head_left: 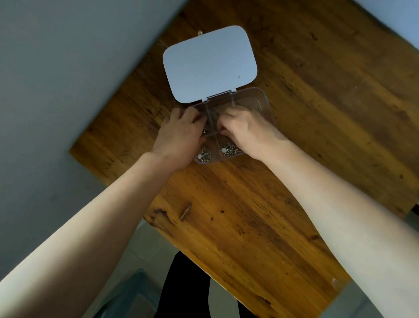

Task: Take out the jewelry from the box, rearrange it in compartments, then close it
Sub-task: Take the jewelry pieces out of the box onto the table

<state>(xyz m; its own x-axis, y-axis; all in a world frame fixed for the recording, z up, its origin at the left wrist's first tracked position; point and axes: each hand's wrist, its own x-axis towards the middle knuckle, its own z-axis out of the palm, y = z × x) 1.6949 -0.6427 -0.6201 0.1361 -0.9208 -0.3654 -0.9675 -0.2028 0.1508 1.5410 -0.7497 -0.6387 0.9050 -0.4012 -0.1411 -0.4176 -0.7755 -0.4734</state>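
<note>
A clear plastic jewelry box [262, 101] with inner dividers lies open on the wooden table [301, 114]. Its white lid [209, 62] stands swung back on the far side. Small silver jewelry pieces [230, 149] lie in the near right compartment, and more jewelry [205, 156] in the near left one. My left hand [179, 136] covers the box's left side, fingers curled down into it. My right hand [245, 129] reaches into the middle, fingertips pinched at a divider. What either hand holds is hidden by the fingers.
The table's left edge runs next to a grey wall [63, 68]. A small metal hook or knob [199, 33] shows behind the lid. A wood splinter mark [185, 212] lies near the table's front edge. My dark-trousered legs [186, 290] and tiled floor are below.
</note>
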